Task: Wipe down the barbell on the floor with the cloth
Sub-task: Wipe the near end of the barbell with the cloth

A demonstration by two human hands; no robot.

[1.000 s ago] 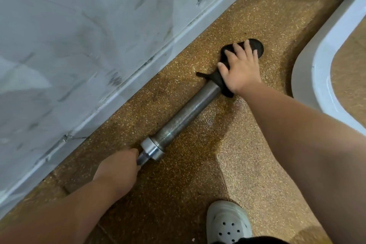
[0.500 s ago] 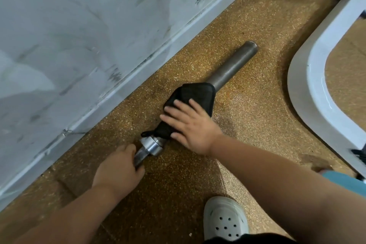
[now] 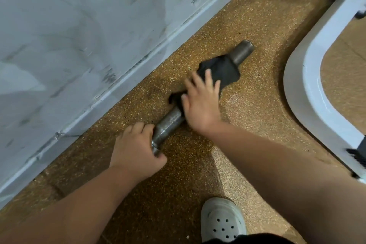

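- The barbell [image 3: 170,123] lies on the speckled floor [image 3: 257,125], beside the wall [image 3: 79,35].
- The left hand [image 3: 136,148] grips its near end, fingers curled round it.
- The right hand [image 3: 200,105], fingers spread, presses the black cloth [image 3: 224,71] onto the barbell's middle.

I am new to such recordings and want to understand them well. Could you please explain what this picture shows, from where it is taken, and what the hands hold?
There is no machine: a camera worn on a person's head looks down at two bare hands. A steel barbell lies on the speckled floor beside a grey wall. The left hand grips its near end. The right hand presses a dark cloth onto the bar with spread fingers. A pale shoe shows below.
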